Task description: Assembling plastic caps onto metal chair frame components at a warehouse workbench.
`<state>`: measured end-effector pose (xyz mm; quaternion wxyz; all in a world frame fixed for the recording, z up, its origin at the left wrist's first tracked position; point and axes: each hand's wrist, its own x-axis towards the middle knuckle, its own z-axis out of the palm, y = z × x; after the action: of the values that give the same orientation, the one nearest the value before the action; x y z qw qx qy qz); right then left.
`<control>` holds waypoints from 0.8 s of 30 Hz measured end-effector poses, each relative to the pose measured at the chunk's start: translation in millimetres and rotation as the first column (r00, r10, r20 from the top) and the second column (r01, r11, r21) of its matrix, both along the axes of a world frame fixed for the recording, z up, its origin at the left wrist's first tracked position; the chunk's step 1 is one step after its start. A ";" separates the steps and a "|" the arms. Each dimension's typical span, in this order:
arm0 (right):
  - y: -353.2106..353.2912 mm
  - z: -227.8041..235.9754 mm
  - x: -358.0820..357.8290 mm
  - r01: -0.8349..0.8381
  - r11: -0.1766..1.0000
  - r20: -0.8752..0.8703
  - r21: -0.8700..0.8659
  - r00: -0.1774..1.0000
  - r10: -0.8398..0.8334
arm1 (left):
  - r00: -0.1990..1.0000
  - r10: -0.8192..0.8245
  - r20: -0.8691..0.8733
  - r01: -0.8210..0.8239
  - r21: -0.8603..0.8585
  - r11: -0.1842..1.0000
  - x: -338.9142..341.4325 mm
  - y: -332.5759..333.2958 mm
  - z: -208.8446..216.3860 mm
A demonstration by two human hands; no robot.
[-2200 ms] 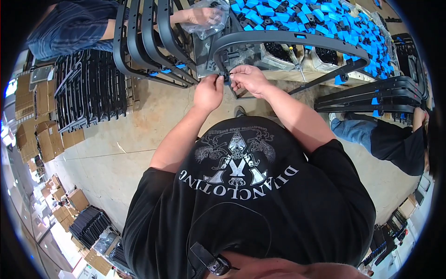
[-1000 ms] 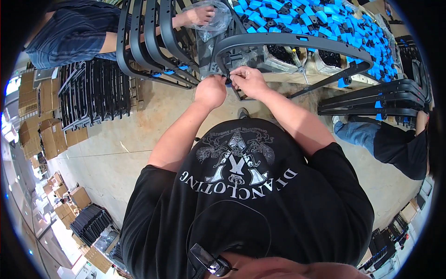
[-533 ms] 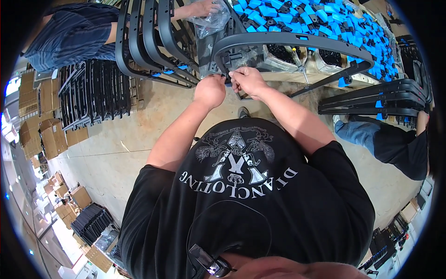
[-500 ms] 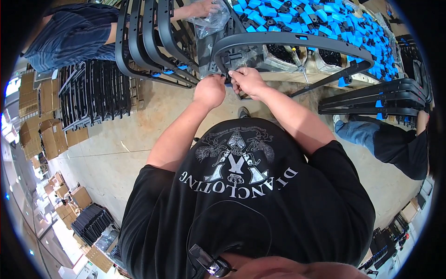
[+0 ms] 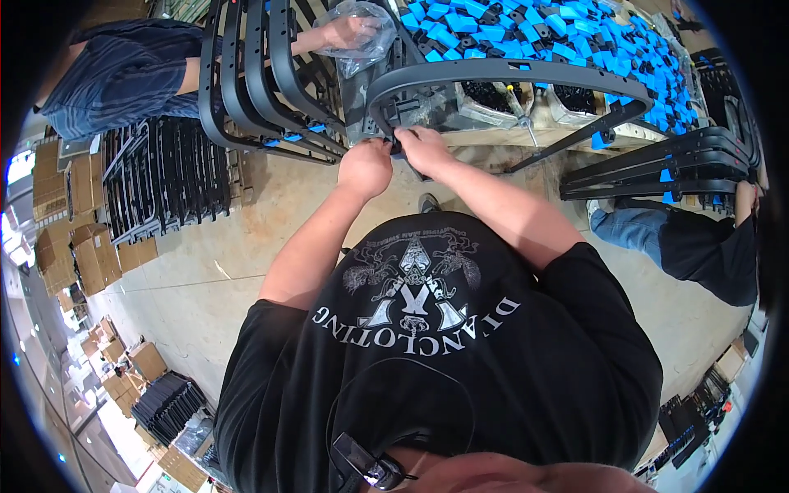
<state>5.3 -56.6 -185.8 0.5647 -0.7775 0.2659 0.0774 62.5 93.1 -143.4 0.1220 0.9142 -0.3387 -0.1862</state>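
Observation:
A black curved tubular frame (image 5: 501, 71) stands in front of me, its bent left end reaching down to my hands. My left hand (image 5: 366, 169) is closed at that end, its fingertips curled around something small and dark that I cannot make out. Right beside it, my right hand (image 5: 425, 151) is closed on the frame's lower end, thumb and fingers pressed to the bar. The contact point between the two hands is mostly hidden by the fingers.
Blue and black plastic pieces (image 5: 542, 29) are heaped on the workbench, near bins of small black parts (image 5: 485, 99). More black frames (image 5: 234, 70) stand at left, beside a co-worker's hand (image 5: 353, 33) in a clear bag. Another person (image 5: 699, 251) is near stacked frames (image 5: 657, 177) at right.
My right hand has moved left, up against my left hand, and its fingers now press on the frame's end. The co-worker's hand has shifted a little with the clear bag.

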 end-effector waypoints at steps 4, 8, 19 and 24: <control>-2.8 -14.3 2.9 -0.017 0.998 -0.049 0.064 0.999 0.020 | 0.999 0.042 0.000 -0.042 0.003 0.999 -1.3 -6.1 7.8; 10.2 -7.1 -5.2 0.074 0.997 0.114 0.012 0.991 -0.075 | 0.998 0.058 0.001 -0.058 0.036 0.998 0.0 -1.8 3.8; 15.4 -14.1 -5.0 0.079 0.994 0.146 -0.075 0.987 -0.067 | 0.999 0.051 0.001 -0.051 0.046 0.998 -1.1 -7.1 13.3; -2.6 14.2 3.3 0.113 0.949 -0.285 0.295 0.958 -0.026 | 0.994 0.106 0.012 -0.106 -0.015 0.994 -0.1 -0.1 -0.9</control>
<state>8.6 -59.2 -171.6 0.6387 -0.6511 0.3545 0.2060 62.5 93.0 -144.3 0.1360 0.9312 -0.2917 -0.1713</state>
